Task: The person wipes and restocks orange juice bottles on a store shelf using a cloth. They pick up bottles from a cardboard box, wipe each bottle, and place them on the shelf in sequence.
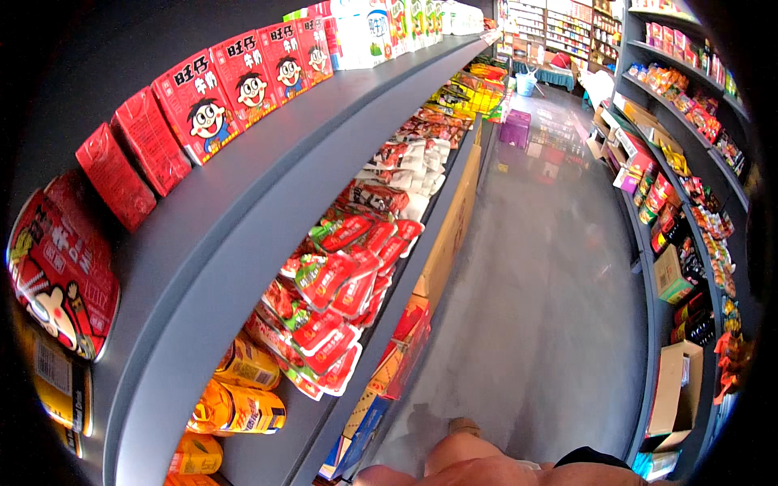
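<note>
Neither of my hands is in view. At the lower edge there is bare skin of my body (486,458), with a foot or shoe (465,426) just beyond it. A grey shelf unit (200,231) runs along my left. On its upper board stand red milk cartons (197,109) with a cartoon child, white milk cartons (368,36) farther along, and a red can (67,273) close by. Below it are piled red and green food pouches (328,276) and orange drink bottles (243,410).
A grey floor aisle (535,273) stretches ahead. Along the right, shelves (638,255) hold packaged snacks and an open cardboard box (671,389). Cardboard boxes (450,225) line the base of the left unit. Farther off are a purple box (515,129) and a light-blue bucket (525,84).
</note>
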{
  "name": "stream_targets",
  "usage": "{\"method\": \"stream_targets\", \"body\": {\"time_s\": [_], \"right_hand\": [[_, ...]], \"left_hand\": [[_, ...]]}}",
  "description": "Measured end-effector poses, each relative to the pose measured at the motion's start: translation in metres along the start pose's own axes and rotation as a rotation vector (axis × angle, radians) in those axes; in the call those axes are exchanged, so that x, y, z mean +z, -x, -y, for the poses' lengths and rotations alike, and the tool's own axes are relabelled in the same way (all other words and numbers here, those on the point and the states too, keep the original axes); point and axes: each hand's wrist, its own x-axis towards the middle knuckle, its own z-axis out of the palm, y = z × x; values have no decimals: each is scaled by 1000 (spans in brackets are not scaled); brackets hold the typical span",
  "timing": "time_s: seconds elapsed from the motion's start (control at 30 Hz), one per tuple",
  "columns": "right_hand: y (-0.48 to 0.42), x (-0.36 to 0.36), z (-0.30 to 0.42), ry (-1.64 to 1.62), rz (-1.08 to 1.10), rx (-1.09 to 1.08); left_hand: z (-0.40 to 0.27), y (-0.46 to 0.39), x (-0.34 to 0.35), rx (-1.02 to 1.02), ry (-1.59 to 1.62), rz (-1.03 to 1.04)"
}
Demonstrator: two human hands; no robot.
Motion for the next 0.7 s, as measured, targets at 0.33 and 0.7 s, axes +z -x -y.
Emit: {"method": "stream_targets", "body": {"time_s": [0.33,0.7], "right_hand": [[-136,30,42,336,-138,-210],[29,-19,-36,435,291,-340]], "left_hand": [[78,62,-16,-251,24,-59],[202,197,-22,-419,21,-128]]}}
